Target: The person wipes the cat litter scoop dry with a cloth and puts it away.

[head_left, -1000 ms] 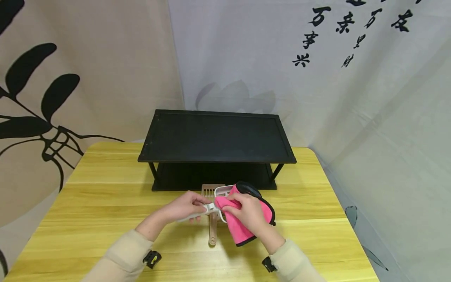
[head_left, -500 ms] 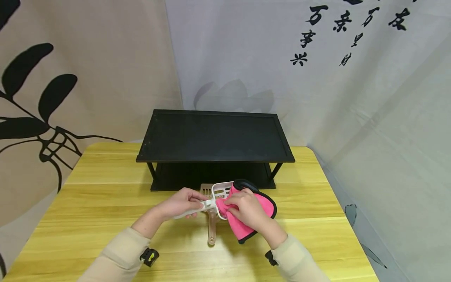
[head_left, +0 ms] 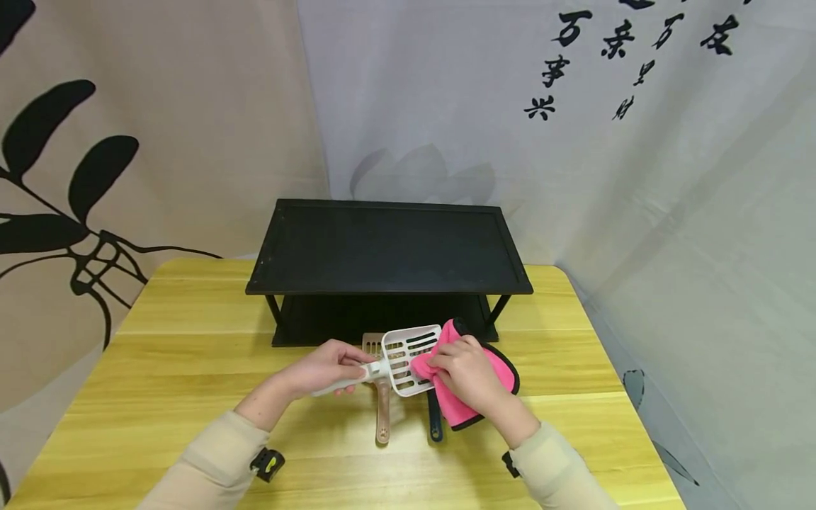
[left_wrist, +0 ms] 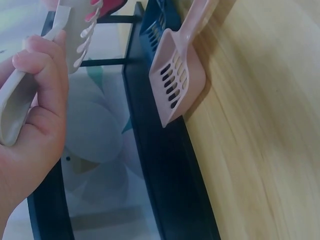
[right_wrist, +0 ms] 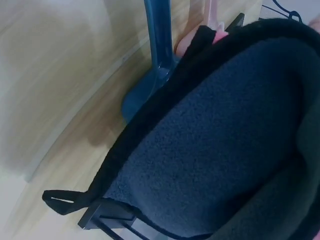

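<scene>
Pink cloth [head_left: 456, 408], white scoop [head_left: 380, 369]

The left hand [head_left: 331, 367] grips the scoop's handle [left_wrist: 19, 102] above the table [head_left: 191, 382]; the right hand [head_left: 470, 372] pinches the cloth over its slotted head [left_wrist: 76, 31], contact unclear. Wiping seems in hand; the next stroke would want a steady handle. Beyond stands a black rack [head_left: 389, 248].

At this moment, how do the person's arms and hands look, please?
The left sleeve and right sleeve are plain beige. A small black device shows at each sleeve's end, the left one with a yellow-green mark. The left hand and right hand wear no gloves.
</scene>
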A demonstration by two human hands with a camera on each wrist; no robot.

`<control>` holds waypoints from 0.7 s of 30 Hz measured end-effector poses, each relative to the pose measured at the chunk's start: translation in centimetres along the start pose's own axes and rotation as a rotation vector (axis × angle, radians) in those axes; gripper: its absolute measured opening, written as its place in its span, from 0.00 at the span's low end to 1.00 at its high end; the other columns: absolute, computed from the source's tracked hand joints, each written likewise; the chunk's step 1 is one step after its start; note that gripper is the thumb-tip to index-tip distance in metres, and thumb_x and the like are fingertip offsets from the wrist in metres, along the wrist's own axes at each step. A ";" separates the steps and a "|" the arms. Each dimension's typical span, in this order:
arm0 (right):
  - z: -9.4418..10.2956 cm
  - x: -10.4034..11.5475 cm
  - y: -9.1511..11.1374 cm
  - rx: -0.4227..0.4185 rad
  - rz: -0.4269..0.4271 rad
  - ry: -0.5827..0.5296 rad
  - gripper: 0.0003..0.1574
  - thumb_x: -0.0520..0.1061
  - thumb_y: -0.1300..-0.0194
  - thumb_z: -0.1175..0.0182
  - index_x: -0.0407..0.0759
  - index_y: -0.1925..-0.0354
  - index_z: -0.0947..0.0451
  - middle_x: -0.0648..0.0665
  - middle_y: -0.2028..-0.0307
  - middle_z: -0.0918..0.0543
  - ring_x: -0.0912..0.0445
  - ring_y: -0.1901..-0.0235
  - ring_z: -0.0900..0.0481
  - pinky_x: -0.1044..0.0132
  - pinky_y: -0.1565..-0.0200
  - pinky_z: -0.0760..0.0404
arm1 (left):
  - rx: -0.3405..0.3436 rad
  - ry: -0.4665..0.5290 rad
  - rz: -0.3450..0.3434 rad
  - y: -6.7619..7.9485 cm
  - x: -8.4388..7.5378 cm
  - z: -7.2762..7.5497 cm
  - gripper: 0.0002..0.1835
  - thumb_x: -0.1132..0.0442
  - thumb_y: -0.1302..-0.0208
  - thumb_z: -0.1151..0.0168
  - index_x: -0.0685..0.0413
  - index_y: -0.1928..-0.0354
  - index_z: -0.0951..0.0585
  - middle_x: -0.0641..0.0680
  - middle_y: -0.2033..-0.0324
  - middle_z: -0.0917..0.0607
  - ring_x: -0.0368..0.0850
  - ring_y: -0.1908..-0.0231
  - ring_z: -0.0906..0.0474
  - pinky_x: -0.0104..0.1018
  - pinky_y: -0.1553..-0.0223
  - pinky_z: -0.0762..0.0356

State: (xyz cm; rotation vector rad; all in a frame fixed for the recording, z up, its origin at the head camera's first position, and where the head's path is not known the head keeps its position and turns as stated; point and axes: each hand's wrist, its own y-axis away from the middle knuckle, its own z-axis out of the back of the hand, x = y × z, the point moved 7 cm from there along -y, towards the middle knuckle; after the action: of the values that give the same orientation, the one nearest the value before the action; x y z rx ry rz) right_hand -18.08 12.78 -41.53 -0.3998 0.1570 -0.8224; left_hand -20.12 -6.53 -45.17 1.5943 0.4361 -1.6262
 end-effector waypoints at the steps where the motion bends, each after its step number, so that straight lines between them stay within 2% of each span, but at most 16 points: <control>1: 0.1 -0.1 0.1 -0.003 -0.007 -0.001 0.08 0.41 0.51 0.29 0.51 0.69 0.14 0.53 0.70 0.15 0.58 0.65 0.19 0.62 0.56 0.30 | -0.001 0.003 0.004 0.0 0.0 0.0 0.20 0.68 0.36 0.46 0.71 0.44 0.27 0.58 0.66 0.16 0.37 0.80 0.28 0.24 0.80 0.30; 4: 0.3 -0.7 0.5 0.001 -0.054 -0.010 0.09 0.41 0.51 0.29 0.51 0.68 0.14 0.53 0.69 0.15 0.58 0.65 0.19 0.63 0.56 0.29 | -0.004 0.016 0.018 0.1 0.1 0.1 0.20 0.68 0.36 0.45 0.70 0.44 0.26 0.58 0.65 0.16 0.37 0.80 0.27 0.25 0.79 0.30; 11: 1.0 -3.0 1.5 -0.011 -0.228 -0.069 0.12 0.41 0.52 0.28 0.46 0.65 0.14 0.50 0.68 0.16 0.57 0.65 0.21 0.63 0.60 0.23 | -0.008 0.016 0.030 0.5 0.5 0.6 0.20 0.67 0.36 0.44 0.71 0.44 0.26 0.64 0.60 0.16 0.38 0.78 0.26 0.25 0.79 0.30; 17: 2.4 -5.2 1.9 -0.094 -0.318 -0.106 0.12 0.38 0.54 0.27 0.41 0.66 0.14 0.47 0.70 0.17 0.54 0.69 0.20 0.62 0.63 0.19 | -0.005 0.012 0.072 0.9 0.5 1.1 0.20 0.67 0.37 0.43 0.71 0.45 0.26 0.64 0.61 0.17 0.38 0.78 0.26 0.26 0.79 0.31; 21: 3.7 -5.3 0.8 -0.157 -0.336 -0.175 0.12 0.37 0.53 0.28 0.40 0.65 0.14 0.46 0.69 0.16 0.53 0.69 0.19 0.61 0.63 0.19 | 0.008 -0.032 0.089 0.8 0.6 1.1 0.20 0.66 0.37 0.43 0.69 0.45 0.25 0.63 0.61 0.17 0.37 0.79 0.27 0.26 0.80 0.32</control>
State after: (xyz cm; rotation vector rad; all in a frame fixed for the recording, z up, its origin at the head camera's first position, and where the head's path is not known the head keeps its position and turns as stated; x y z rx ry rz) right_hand -20.01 18.26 -38.55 -0.6555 -0.0101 -1.1041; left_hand -20.18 -7.98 -45.36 1.5690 0.3370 -1.5860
